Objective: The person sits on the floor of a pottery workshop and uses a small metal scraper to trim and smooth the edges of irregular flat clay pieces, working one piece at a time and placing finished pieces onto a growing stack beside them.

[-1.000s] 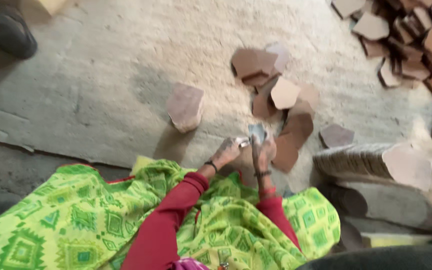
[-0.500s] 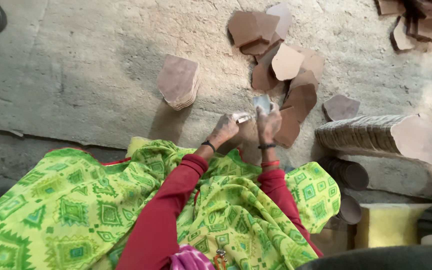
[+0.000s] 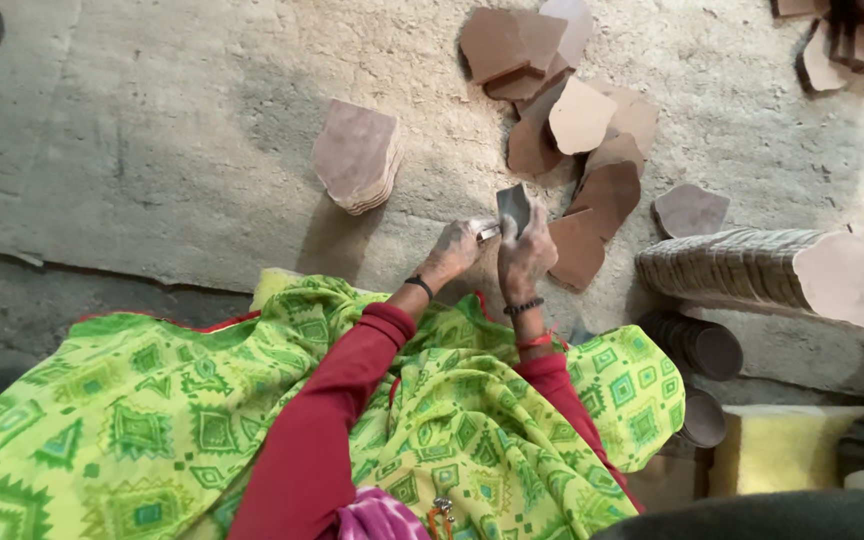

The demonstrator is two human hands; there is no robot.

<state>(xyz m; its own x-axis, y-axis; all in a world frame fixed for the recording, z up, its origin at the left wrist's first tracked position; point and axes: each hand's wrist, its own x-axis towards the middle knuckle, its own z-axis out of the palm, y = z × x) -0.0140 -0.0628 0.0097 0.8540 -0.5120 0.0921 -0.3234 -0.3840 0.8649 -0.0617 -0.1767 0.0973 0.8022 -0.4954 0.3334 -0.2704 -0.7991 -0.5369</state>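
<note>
A long row of stacked flat pieces (image 3: 742, 268) lies on the concrete floor (image 3: 152, 150) to the right, with a smaller stack (image 3: 357, 157) to the left. Between them, the right hand (image 3: 524, 255) pinches a dark thin piece (image 3: 514, 205) upright. The left hand (image 3: 457, 248) is closed on a small metal tool (image 3: 489, 233) touching the piece's left edge.

Both hands, left hand (image 3: 457, 245) and right hand (image 3: 524, 255), have drawn nearer the lap, the dark piece (image 3: 514, 207) now raised upright.
</note>
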